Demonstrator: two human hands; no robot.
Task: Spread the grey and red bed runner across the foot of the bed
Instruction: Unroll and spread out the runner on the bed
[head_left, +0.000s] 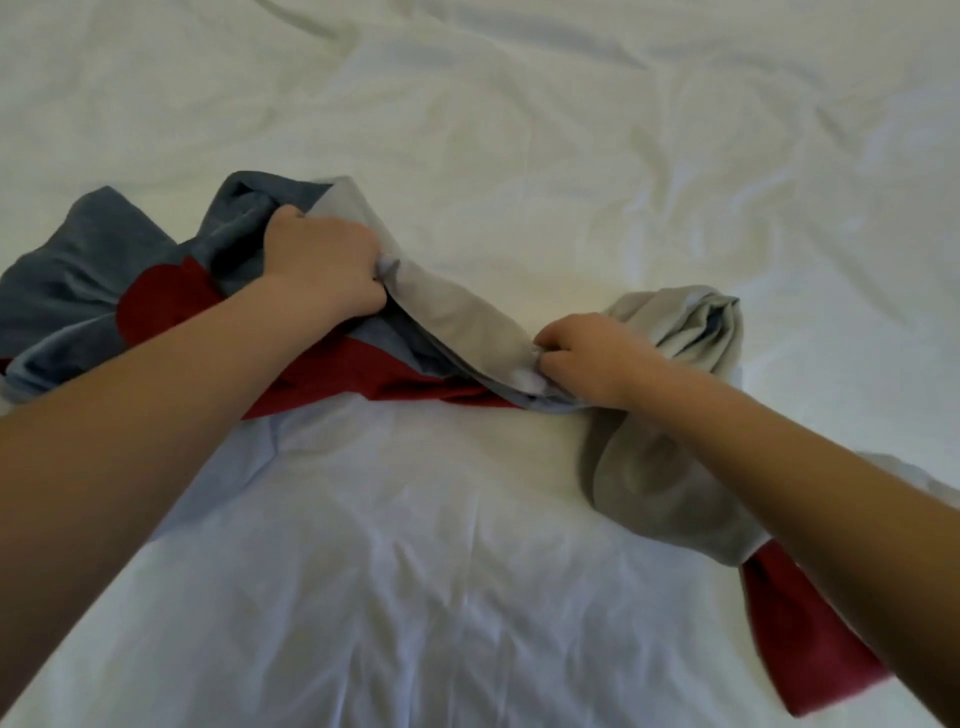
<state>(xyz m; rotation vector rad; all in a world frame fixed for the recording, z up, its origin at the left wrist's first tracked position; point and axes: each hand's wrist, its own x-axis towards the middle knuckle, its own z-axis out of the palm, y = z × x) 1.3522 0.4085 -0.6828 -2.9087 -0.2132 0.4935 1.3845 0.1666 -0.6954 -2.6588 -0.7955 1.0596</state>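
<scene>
Cloth this soft and light will drape and bunch rather than hold a shape, so the runner (78, 270), lying twisted like a rumpled rope across the near part of the bed (519, 130), is probably best taken along its edge. At left its slate-grey face with a red patch lies heaped. The left hand (322, 260) has its fingers curled round a gathered fold, and the right hand (597, 358) pinches the pale grey hem, beyond which more grey and red trails off.
</scene>
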